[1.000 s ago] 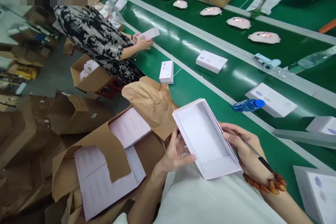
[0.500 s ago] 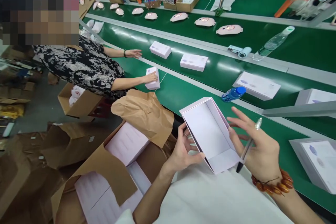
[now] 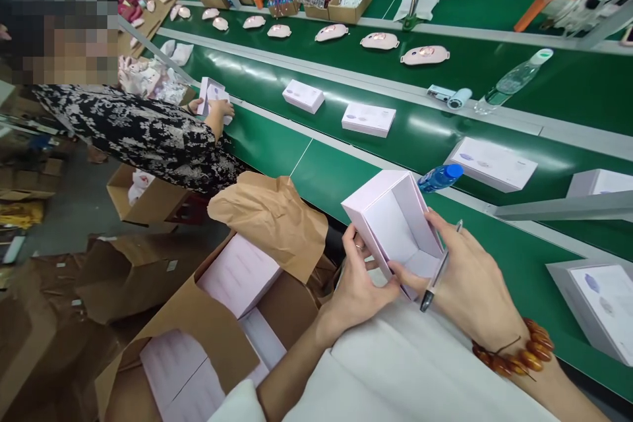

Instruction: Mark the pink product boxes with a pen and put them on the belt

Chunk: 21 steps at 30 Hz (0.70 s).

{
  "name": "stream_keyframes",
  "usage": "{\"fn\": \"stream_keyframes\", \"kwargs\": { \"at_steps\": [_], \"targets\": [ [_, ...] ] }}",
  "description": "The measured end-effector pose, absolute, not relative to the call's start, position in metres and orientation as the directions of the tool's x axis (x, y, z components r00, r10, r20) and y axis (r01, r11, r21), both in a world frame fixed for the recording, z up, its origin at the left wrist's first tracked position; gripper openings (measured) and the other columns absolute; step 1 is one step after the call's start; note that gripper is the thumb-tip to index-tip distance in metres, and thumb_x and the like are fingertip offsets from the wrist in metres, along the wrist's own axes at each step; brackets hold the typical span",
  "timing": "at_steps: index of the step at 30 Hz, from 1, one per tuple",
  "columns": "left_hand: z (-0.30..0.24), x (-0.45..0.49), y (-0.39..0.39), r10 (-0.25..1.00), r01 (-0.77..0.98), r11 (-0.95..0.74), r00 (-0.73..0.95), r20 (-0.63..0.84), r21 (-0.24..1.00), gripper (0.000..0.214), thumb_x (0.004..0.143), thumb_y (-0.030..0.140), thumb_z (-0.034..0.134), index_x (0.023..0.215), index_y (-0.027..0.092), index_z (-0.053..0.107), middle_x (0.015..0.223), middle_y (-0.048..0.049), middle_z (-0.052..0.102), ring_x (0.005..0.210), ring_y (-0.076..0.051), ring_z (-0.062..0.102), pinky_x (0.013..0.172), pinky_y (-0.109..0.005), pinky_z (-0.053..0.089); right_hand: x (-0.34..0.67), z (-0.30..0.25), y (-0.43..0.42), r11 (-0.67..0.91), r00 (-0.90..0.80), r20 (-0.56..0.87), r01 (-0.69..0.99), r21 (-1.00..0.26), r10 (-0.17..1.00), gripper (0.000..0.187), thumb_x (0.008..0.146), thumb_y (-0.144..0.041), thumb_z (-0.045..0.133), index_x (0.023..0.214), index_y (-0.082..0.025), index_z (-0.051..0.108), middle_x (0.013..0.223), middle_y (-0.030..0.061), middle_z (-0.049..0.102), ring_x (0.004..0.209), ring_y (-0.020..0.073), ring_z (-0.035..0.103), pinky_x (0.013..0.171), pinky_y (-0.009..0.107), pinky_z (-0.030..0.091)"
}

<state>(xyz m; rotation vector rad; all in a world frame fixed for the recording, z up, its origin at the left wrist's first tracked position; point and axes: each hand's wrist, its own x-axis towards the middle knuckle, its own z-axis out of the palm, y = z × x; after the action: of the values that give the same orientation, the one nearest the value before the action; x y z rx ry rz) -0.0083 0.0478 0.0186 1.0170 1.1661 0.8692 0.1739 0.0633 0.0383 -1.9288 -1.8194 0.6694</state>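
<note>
An open, hollow white box (image 3: 394,219) is tilted in front of me, its inside facing up towards me and nothing seen in it. My left hand (image 3: 359,287) is closed around its left side and lower edge. On the other side, my right hand (image 3: 467,280) grips the right wall, its thumb reaching over the lower edge. A pen (image 3: 442,267) is tucked in that same hand, tip pointing down. Below left, a brown carton (image 3: 210,316) holds several pale boxes (image 3: 237,273). A crumpled sheet of brown paper (image 3: 271,211) hangs over its far edge.
White printed boxes (image 3: 368,117) lie along the green conveyor (image 3: 277,95). A blue-capped bottle (image 3: 440,178) is just beyond my box, and a clear bottle (image 3: 514,82) farther off. A metal bar (image 3: 564,209) crosses at right. A co-worker (image 3: 133,128) at left handles another box (image 3: 212,93).
My right hand has moved in from beside the box and now grips its right wall. The box has tipped. The co-worker has drawn a box away to the left and it now appears opened.
</note>
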Motion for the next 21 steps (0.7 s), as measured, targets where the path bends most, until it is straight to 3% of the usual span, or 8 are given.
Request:
{"fn": "stream_keyframes", "kwargs": {
  "at_steps": [4, 8, 14, 21],
  "targets": [
    [0.019, -0.005, 0.052, 0.936, 0.004, 0.271, 0.231, -0.264, 0.963, 0.102, 0.084, 0.02, 0.083, 0.158, 0.032, 0.014, 0.166, -0.0189, 0.045, 0.138, -0.032, 0.063, 0.111, -0.054, 0.059, 0.173, 0.035, 0.064, -0.164, 0.088, -0.164, 0.825, -0.541, 0.982, 0.106, 0.071, -0.062, 0.077, 0.16, -0.012, 0.048, 0.132, 0.0257, 0.074, 0.112, 0.0506, 0.072, 0.068, 0.054, 0.063],
    [0.017, -0.005, 0.056, 0.937, 0.105, 0.223, 0.25, -0.243, 0.969, 0.1, 0.084, 0.021, 0.083, 0.16, 0.03, 0.018, 0.166, -0.0196, 0.047, 0.141, -0.034, 0.062, 0.115, -0.056, 0.056, 0.178, 0.025, 0.065, -0.192, 0.119, -0.163, 0.79, -0.582, 0.979, 0.089, 0.072, -0.059, 0.074, 0.149, -0.018, 0.056, 0.147, 0.0219, 0.07, 0.117, 0.0476, 0.073, 0.081, 0.055, 0.063],
    [0.016, -0.01, 0.06, 0.919, 0.184, 0.237, 0.277, -0.281, 0.954, 0.102, 0.082, 0.023, 0.085, 0.161, 0.029, 0.021, 0.156, -0.0191, 0.056, 0.137, -0.037, 0.065, 0.109, -0.057, 0.059, 0.183, 0.007, 0.07, -0.239, 0.126, -0.214, 0.704, -0.668, 0.969, 0.078, 0.069, -0.052, 0.079, 0.14, -0.022, 0.065, 0.125, 0.0147, 0.081, 0.102, 0.0384, 0.079, 0.079, 0.046, 0.063],
    [0.019, -0.02, 0.058, 0.933, 0.191, 0.178, 0.279, -0.227, 0.965, 0.105, 0.074, 0.02, 0.088, 0.16, 0.031, 0.027, 0.159, -0.0172, 0.052, 0.132, -0.037, 0.067, 0.105, -0.055, 0.061, 0.182, 0.009, 0.069, -0.273, 0.154, -0.228, 0.625, -0.731, 0.961, 0.075, 0.066, -0.054, 0.082, 0.134, -0.023, 0.07, 0.115, 0.0109, 0.083, 0.095, 0.0363, 0.079, 0.078, 0.045, 0.063]
  ]
}}
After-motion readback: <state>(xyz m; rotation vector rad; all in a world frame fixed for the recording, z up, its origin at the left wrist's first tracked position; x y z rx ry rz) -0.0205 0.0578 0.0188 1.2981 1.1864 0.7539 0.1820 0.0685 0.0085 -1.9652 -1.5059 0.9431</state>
